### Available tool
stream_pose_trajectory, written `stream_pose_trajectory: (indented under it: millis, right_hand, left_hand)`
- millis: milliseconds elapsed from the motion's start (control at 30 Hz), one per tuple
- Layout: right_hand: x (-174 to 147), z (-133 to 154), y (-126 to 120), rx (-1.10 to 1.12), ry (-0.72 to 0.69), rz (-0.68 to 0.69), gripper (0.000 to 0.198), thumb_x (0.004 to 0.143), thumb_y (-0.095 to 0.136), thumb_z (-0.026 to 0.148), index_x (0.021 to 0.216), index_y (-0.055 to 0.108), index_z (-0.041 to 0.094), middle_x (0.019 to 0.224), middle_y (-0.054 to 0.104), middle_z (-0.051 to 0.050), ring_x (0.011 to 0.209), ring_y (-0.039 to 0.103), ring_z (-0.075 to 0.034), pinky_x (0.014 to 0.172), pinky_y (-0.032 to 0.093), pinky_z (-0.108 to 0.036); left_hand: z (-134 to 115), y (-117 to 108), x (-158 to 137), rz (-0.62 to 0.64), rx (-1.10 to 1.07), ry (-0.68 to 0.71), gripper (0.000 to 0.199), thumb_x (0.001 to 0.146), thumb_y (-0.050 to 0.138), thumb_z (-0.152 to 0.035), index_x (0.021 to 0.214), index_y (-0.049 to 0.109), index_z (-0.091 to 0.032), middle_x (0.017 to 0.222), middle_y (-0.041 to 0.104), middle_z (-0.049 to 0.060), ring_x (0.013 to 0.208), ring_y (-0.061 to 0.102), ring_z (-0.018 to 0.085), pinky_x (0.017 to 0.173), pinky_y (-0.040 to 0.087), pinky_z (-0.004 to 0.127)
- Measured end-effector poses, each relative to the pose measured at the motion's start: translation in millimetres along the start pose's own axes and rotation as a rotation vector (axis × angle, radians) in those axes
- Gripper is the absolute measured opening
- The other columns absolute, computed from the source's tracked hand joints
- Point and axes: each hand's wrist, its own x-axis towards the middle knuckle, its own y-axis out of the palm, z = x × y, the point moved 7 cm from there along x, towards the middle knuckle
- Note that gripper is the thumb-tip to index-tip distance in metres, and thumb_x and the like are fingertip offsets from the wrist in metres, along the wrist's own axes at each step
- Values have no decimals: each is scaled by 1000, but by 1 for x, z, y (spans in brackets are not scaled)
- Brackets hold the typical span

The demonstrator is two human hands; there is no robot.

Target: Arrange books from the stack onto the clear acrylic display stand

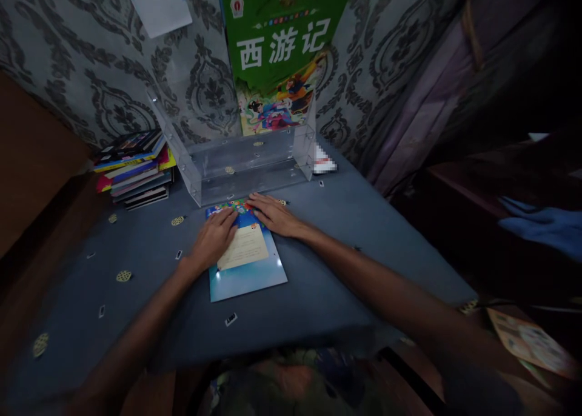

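Note:
A thin blue book (248, 282) with a cream text panel lies flat on the grey-blue tablecloth in front of me. My left hand (216, 234) rests on its left side, fingers stretched out toward the colourful top edge. Across the upper right part of the book lies my right hand (275, 214), also with fingers extended and flat. Both palms face down, and neither hand grips anything. Just beyond the book stands a clear acrylic rack (245, 174). A tall green book (284, 46) with white Chinese characters stands upright behind the rack, against the wall.
Left of the rack sits a stack of books (136, 170). A small white item (324, 161), partly blurred out, lies by the rack's right side. White paper (161, 8) hangs on the patterned wall. Past the table's right edge are a blue cloth (545, 225) and a colourful booklet (531, 343).

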Motion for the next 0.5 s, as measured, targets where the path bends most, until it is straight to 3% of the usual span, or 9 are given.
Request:
stream_pose_trajectory:
  millis: [167,333,500]
  right_hand:
    - [0,-8,-2,121,-4,-75,46,104,36,29,145,53,19,150,55,-12,146,43,-22,121,35,-50]
    - [-1,-16,-10,263,46,-154,47,105,33,34,147,50,22,147,59,-10,136,55,-21,115,43,-48]
    - [0,-17,-13,302,66,-175,46,105,34,35,145,52,22,144,61,-9,134,57,-21,114,44,-46]
  left_hand:
    - [-27,14,19,88,-33,44,51,106,38,-40,151,43,-17,160,42,13,149,38,25,123,30,51]
    - [-27,25,43,85,-24,54,58,105,39,-46,154,38,-14,162,35,17,152,33,28,123,27,53]
    - [-29,27,49,77,-13,73,57,105,40,-45,153,40,-15,161,37,17,151,34,28,123,26,54]
